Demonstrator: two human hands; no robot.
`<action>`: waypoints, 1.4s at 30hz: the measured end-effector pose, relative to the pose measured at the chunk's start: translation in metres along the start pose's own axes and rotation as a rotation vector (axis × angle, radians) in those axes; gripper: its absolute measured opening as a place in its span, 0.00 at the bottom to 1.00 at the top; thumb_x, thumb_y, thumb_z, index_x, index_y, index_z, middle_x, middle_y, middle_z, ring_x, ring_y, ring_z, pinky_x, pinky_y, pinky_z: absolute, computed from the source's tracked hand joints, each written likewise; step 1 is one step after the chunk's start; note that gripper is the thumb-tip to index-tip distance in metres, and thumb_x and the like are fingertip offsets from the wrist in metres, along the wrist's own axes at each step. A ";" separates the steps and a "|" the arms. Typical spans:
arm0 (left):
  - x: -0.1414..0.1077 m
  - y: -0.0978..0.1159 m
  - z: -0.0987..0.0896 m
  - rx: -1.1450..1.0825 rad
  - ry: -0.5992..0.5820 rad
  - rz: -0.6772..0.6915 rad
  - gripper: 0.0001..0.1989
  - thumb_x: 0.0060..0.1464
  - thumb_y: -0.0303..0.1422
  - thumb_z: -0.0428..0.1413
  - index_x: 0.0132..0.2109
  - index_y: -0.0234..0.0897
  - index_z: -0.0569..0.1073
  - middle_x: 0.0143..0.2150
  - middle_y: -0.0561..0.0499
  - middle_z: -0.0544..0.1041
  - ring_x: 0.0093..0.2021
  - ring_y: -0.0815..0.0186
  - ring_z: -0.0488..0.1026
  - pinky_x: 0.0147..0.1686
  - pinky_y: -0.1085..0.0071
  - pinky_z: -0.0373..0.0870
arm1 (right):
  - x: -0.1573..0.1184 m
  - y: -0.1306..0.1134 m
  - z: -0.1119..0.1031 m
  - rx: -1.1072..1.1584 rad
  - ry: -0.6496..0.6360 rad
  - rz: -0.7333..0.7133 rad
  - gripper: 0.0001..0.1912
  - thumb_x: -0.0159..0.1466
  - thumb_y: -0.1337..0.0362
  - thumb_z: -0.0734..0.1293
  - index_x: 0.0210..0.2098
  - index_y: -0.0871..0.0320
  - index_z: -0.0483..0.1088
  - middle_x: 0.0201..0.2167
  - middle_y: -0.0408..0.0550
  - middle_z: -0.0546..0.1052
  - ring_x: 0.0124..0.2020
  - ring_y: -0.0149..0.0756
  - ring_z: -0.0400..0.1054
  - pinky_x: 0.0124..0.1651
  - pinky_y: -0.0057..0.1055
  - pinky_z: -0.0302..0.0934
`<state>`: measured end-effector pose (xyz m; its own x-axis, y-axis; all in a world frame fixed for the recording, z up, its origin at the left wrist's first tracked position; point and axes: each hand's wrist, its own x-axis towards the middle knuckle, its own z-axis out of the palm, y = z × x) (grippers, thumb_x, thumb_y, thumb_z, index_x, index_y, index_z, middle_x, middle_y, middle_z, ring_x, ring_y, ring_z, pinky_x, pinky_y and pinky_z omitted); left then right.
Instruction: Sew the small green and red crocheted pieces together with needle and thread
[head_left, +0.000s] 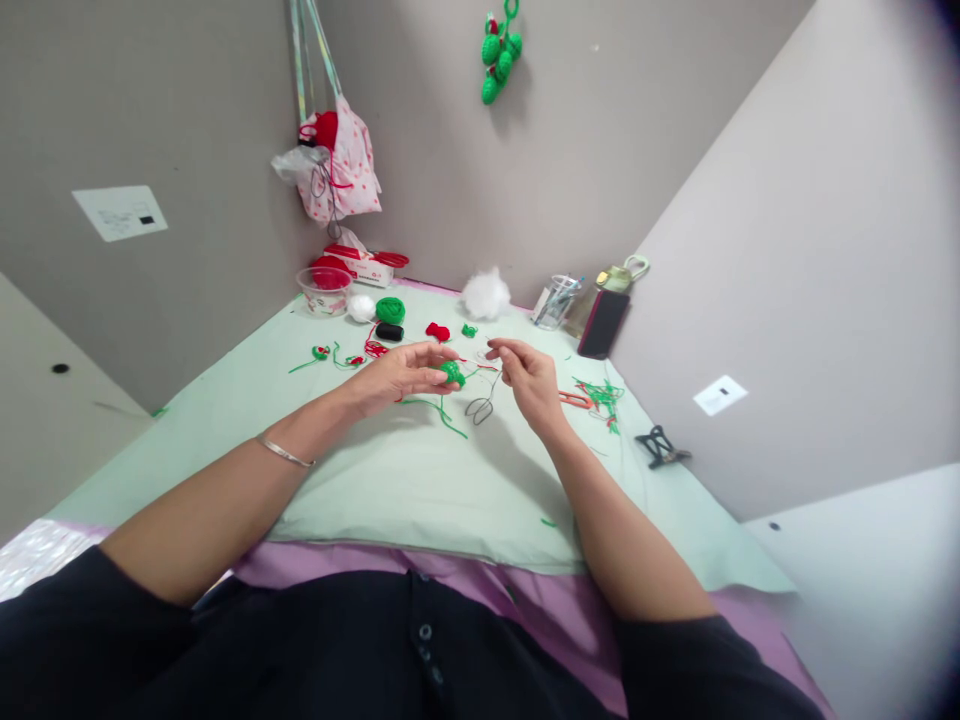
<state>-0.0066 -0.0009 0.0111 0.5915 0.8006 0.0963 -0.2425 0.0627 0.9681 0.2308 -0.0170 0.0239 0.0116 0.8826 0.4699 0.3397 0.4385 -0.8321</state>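
A small green crocheted piece [452, 374] is gripped in the fingers of my left hand [411, 372], with loose green yarn tails trailing below it. Over to the right, my right hand [529, 378] is closed in a pinch at thumb and forefinger. What sits in that pinch is too small to make out. A short stretch of red and green yarn [484, 367] shows in the gap between the hands. Scissors with thin dark handle loops [480, 409] lie just beneath, close to my right hand.
Behind the hands are a green yarn ball [390, 310], a black thread spool [389, 333], a red crocheted bow [438, 331] and white stuffing [486, 293]. A clear tub [325, 292] stands left. A pen cup [556, 303], phone [604, 323], yarn scraps [604, 398] and black stand [661, 447] are right.
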 end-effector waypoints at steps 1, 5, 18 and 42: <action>0.001 -0.001 -0.001 0.033 0.031 0.031 0.23 0.49 0.34 0.70 0.52 0.38 0.78 0.52 0.44 0.78 0.49 0.58 0.80 0.58 0.55 0.71 | 0.000 0.000 0.000 0.016 0.023 0.001 0.16 0.65 0.56 0.64 0.43 0.59 0.78 0.35 0.49 0.80 0.23 0.28 0.57 0.28 0.30 0.56; 0.003 -0.002 -0.002 0.184 0.075 0.112 0.27 0.45 0.31 0.72 0.54 0.38 0.77 0.54 0.44 0.76 0.51 0.59 0.77 0.56 0.58 0.71 | -0.001 -0.004 0.000 0.027 0.074 -0.030 0.12 0.63 0.59 0.67 0.41 0.58 0.78 0.36 0.49 0.80 0.25 0.29 0.60 0.30 0.30 0.57; 0.000 -0.003 0.011 0.250 0.039 0.149 0.20 0.46 0.36 0.70 0.43 0.36 0.73 0.42 0.49 0.77 0.40 0.64 0.76 0.45 0.64 0.73 | -0.012 -0.007 0.015 -0.068 -0.151 -0.048 0.08 0.61 0.59 0.70 0.32 0.57 0.77 0.31 0.45 0.76 0.29 0.32 0.64 0.35 0.32 0.59; -0.005 -0.006 0.014 0.448 0.198 0.417 0.20 0.51 0.37 0.68 0.46 0.39 0.70 0.46 0.49 0.78 0.47 0.62 0.77 0.55 0.61 0.73 | -0.025 -0.027 0.016 -0.071 -0.126 -0.211 0.13 0.69 0.55 0.65 0.38 0.54 0.78 0.34 0.48 0.76 0.34 0.35 0.68 0.37 0.33 0.62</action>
<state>0.0032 -0.0137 0.0078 0.3529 0.8017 0.4824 -0.0513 -0.4982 0.8655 0.2059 -0.0478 0.0299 -0.1824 0.7888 0.5869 0.3878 0.6063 -0.6943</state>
